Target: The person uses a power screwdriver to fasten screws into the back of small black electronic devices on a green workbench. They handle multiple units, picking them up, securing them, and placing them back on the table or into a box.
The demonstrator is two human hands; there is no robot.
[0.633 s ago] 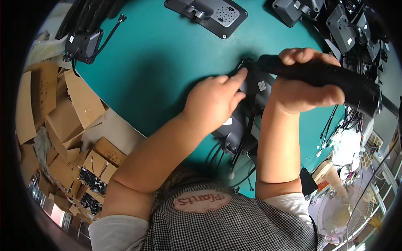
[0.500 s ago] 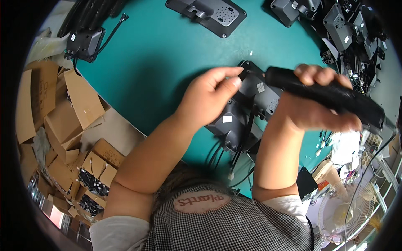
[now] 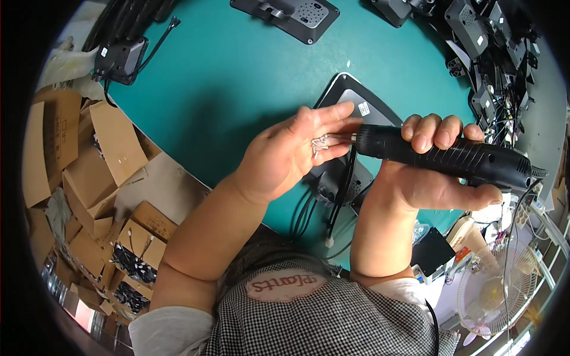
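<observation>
In the head view, my right hand (image 3: 409,187) grips a black power screwdriver (image 3: 439,155), pointed left toward small silver screws (image 3: 319,144) on my left hand (image 3: 270,160), which is open, palm up. I see a black panel (image 3: 371,98) lying on the green counter (image 3: 202,124), partly hidden behind the left hand and screwdriver.

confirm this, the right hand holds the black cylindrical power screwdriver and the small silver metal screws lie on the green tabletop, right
No, the head view shows the small silver metal screws in the left hand, not on the green tabletop. The right hand does hold the black power screwdriver.
</observation>
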